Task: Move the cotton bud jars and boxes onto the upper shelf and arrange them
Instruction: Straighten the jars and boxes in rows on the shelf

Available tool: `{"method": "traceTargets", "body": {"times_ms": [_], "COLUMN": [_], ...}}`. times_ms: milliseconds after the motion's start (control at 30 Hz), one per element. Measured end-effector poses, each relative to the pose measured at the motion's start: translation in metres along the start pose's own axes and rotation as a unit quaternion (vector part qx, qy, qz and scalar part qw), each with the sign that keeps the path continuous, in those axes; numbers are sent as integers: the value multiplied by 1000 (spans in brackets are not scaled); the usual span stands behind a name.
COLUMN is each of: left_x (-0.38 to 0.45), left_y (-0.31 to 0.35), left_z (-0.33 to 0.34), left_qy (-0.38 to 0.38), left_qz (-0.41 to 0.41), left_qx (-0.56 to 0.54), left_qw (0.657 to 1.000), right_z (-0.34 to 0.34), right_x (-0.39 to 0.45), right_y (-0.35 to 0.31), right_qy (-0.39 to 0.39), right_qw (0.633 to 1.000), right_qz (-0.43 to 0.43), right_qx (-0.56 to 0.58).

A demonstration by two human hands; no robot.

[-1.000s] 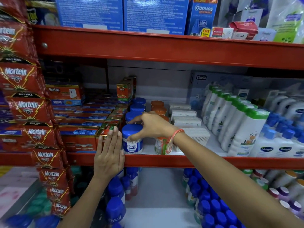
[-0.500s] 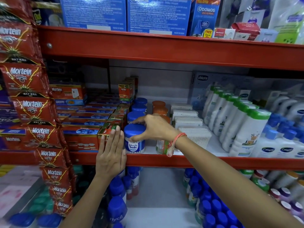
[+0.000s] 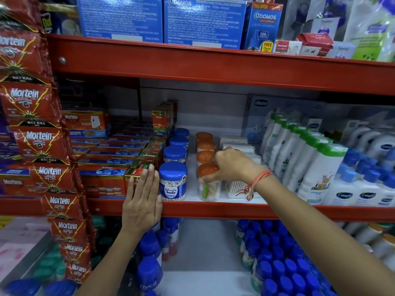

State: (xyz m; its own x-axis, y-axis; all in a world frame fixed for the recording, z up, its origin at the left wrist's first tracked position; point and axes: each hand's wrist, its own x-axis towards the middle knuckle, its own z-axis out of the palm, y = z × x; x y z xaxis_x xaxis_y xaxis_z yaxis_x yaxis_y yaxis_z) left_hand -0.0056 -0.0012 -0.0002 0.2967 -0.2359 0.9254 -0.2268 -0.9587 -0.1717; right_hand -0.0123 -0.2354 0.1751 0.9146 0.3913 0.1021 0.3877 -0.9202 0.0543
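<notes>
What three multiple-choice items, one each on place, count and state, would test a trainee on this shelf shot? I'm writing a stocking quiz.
1. Where does the blue-lid jar row stand?
A. left of the orange-lid row
B. right of the white bottles
C. on the top shelf

2. How many orange-lid jars show?
A. two
B. four
C. seven

3. What is the right hand doing?
A. hanging free
B. gripping the front orange-lid jar
C. lifting a bottle

Answers: 1 A, the blue lids line up beside the orange ones on their left. 2 B, four orange lids run front to back. 3 B, its fingers close round that jar, while the left hand lies flat against the box.
</notes>
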Motion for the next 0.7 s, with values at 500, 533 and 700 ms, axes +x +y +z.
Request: {"method": "traceTargets", "body": {"times_ms": [500,533,700], "left_x": [0,0,0], "left_y": [-1,-1,-1], "left_z": [0,0,0], "left_qy": [-7,-7,-6], "left_qz": [3,3,4], "left_qx": [6,5,3], "left_qw": [1000,1000,1000], "right_z": [-14,-12,1], "right_x": [-1,-1,2], "right_y": [-6,-9,-20], "right_qy": [-73,-47,-7], "right_qw": [995,998,999], "right_qz": [-18,-13,6], "right_qx": [67,50,-37]}}
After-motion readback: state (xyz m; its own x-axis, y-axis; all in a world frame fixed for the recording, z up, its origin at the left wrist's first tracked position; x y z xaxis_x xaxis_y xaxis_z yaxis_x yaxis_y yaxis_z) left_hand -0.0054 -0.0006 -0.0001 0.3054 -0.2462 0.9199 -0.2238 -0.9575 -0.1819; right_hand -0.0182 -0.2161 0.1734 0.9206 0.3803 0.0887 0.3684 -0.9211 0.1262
